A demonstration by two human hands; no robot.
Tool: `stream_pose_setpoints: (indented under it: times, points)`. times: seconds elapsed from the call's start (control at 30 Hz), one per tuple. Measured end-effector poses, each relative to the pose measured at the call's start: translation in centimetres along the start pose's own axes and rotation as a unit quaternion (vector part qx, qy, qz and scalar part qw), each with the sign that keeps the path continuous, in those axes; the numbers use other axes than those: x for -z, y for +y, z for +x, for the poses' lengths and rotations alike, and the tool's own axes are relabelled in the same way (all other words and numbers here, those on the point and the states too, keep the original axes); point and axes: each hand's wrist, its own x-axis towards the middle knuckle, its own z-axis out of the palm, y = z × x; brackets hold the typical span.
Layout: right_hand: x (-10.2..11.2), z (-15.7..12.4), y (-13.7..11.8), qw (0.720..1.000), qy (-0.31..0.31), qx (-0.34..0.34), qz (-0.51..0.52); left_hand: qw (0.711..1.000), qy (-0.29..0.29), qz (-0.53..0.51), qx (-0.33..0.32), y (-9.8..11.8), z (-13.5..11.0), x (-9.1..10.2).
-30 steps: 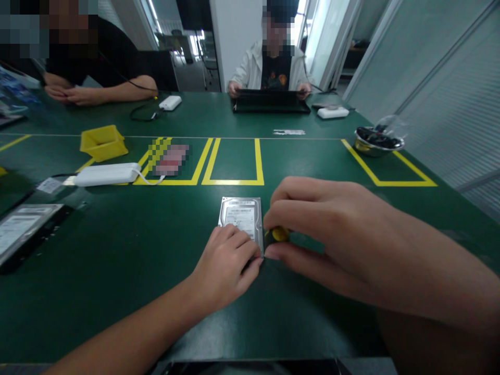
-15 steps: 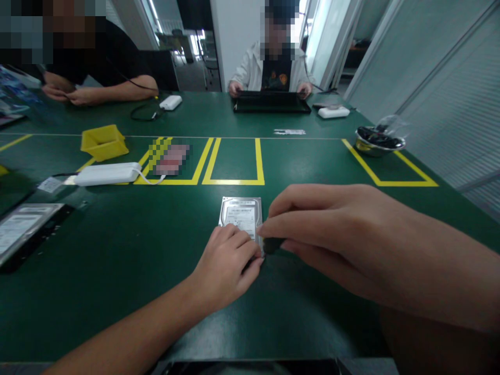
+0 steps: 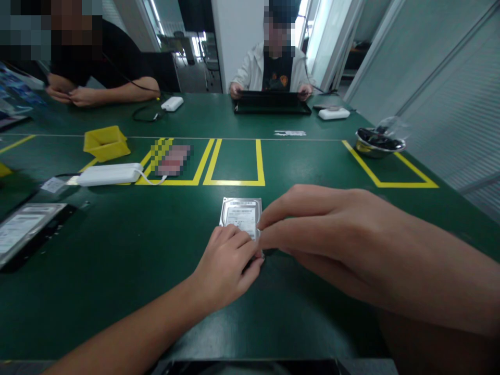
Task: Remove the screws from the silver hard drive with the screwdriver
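A silver hard drive (image 3: 239, 213) lies flat on the green table (image 3: 117, 271), just in front of a yellow taped box. My left hand (image 3: 226, 265) rests on the drive's near end, its fingers curled and pressing down on it. My right hand (image 3: 324, 229) comes in from the right with thumb and fingers pinched together at the drive's near right corner. What the pinch holds is hidden now; earlier it showed as a small yellow-and-black tool.
A second drive on a black tray (image 3: 23, 232) lies at the left edge. Behind it are a white adapter (image 3: 107, 174) and a yellow bin (image 3: 106, 142). A metal bowl (image 3: 379, 141) stands far right. Two people sit across the table, one at a black tray (image 3: 271, 102).
My right hand's fingers have slid left and closed tighter over the small tool, whose yellow part no longer shows. My left hand and the drive have stayed put.
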Motion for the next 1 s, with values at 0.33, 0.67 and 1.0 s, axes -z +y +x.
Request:
stream_pose_setpoints:
  times: [0.33,0.67,1.0]
  points:
    - [-0.2,-0.1,-0.3,1.000,0.006,-0.013,-0.008,0.999,0.030,0.022,-0.022,0.3,-0.2,0.1]
    - [-0.3,0.3,-0.6,1.000,0.005,-0.008,-0.024,0.999,0.037,0.036,-0.017,1.0,-0.2,0.5]
    - [-0.6,0.2,-0.9,0.999,0.011,-0.014,-0.045,0.997,-0.032,0.074,0.013,1.8,0.8,2.0]
